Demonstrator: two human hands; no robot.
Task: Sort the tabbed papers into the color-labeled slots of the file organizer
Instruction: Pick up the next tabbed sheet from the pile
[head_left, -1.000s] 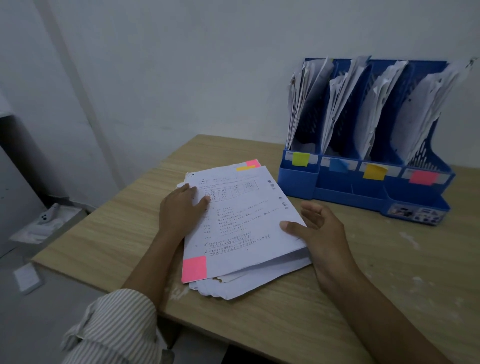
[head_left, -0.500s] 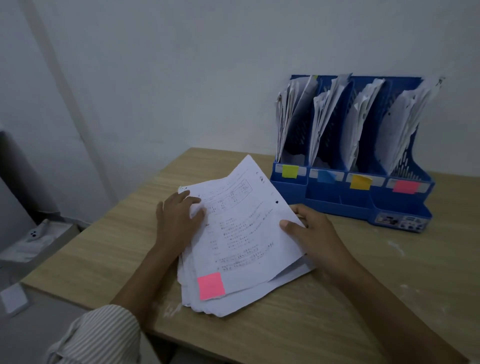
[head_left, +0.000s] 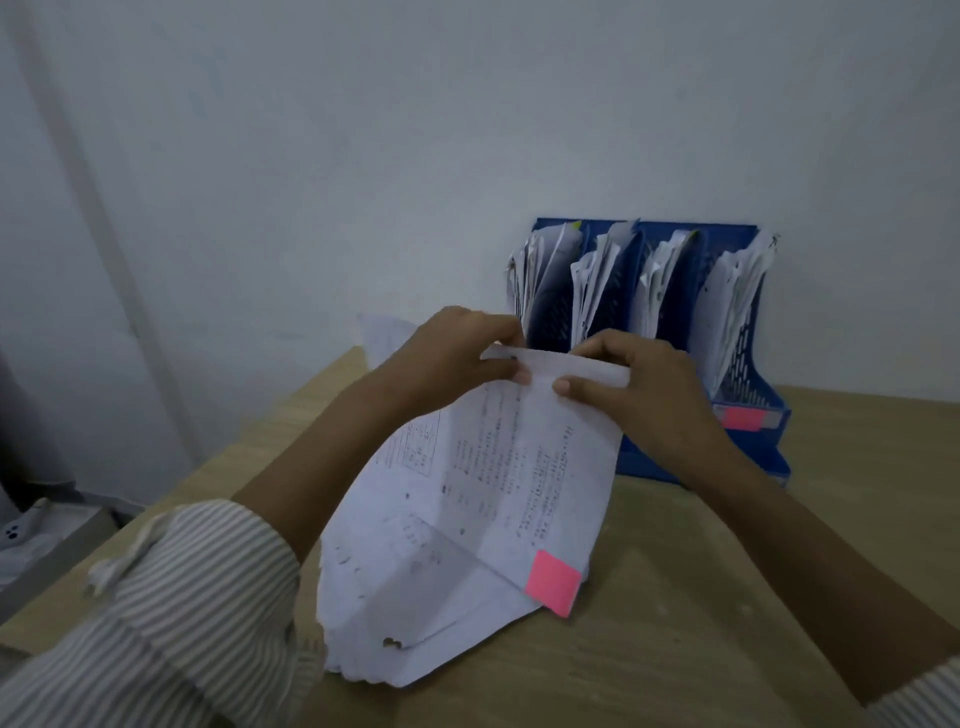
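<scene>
Both hands, left hand (head_left: 457, 353) and right hand (head_left: 639, 384), have fingers pinched on the top edge of the paper stack (head_left: 467, 525), tilting it up off the bench (head_left: 675, 623), likely to free the pink-tabbed sheet (head_left: 552, 582) for the file organizer (head_left: 748, 364) behind.

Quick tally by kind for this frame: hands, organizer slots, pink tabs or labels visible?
Hands: 2, left hand, right hand, both gripping the top sheet
Organizer slots: 4
Pink tab: 1
Pink slot label: 1
Total: 8
</scene>
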